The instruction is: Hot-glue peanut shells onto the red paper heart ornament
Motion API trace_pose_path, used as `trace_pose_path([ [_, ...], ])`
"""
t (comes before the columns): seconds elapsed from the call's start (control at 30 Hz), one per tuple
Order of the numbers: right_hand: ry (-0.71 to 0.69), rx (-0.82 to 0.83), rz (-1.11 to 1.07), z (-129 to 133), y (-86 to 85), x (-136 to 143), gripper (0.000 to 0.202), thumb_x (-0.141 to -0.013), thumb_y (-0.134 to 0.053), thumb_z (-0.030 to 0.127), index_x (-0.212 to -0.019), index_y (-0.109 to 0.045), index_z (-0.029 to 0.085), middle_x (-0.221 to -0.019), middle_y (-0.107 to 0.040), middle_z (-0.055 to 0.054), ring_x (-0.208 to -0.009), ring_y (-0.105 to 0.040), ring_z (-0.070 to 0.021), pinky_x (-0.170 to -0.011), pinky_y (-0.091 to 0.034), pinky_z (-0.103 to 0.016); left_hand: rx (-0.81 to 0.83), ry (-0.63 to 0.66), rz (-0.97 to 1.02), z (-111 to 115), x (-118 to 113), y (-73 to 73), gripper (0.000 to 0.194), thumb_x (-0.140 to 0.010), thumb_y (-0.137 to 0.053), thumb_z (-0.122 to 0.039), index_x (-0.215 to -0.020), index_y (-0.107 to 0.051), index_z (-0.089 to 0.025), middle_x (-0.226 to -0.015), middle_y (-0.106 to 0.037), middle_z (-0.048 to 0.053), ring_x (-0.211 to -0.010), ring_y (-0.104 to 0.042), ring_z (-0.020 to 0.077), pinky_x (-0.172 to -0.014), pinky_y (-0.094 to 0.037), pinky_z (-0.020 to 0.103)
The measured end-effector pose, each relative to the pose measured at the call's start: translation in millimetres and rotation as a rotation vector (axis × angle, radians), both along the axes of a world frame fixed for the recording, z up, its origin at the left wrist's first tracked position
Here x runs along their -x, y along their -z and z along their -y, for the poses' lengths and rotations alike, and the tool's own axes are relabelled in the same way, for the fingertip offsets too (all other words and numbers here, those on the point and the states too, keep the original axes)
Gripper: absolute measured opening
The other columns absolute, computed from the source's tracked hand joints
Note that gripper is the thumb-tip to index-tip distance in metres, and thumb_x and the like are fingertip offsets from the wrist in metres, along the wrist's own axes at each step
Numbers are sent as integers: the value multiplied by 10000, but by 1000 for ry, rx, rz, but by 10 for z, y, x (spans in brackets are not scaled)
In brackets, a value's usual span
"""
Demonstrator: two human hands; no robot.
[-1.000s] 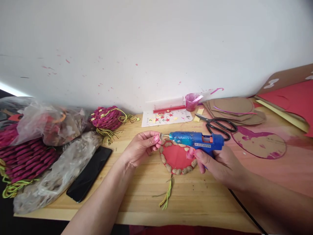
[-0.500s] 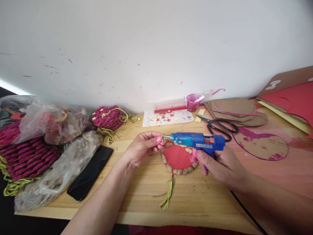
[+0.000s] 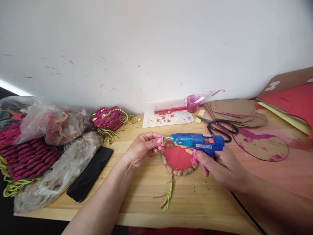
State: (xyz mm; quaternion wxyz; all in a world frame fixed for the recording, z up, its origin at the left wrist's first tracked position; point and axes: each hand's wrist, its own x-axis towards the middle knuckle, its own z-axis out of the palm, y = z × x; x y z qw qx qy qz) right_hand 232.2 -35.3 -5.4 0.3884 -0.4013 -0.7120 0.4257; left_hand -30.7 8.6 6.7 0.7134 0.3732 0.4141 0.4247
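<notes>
A blue glue gun (image 3: 188,140) is held in my right hand (image 3: 220,164), its metal nozzle pointing left. My left hand (image 3: 146,145) pinches a small piece, probably a peanut shell, at the nozzle tip; fingers and nozzle mostly hide it. Beneath the glue gun lies a red disc (image 3: 178,160) edged with peanut shells (image 3: 178,172). A green and yellow yarn tassel (image 3: 167,198) hangs from its near edge across the wooden table (image 3: 141,202).
Black scissors (image 3: 220,125), cardboard shapes (image 3: 237,111) and a pink cup (image 3: 193,103) stand behind. Paper with stars (image 3: 168,119) lies by the wall. At left are a phone (image 3: 89,174), plastic bags (image 3: 61,173) and magenta woven pieces (image 3: 31,156).
</notes>
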Motion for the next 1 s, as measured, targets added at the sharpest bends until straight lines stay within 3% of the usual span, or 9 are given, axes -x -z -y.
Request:
trace_pose_path([
  [1.0, 42, -46, 66, -14, -49, 6, 449, -1041, -472, 502, -721, -571, 201, -599, -610, -13, -490, -541, -134, -467, -414, -274, -2, 1, -7, -5, 13, 6, 403, -576, -1006, -324, -809, -753, -115, -649, -691, 16, -548, -602, 65, -524, -456, 140],
])
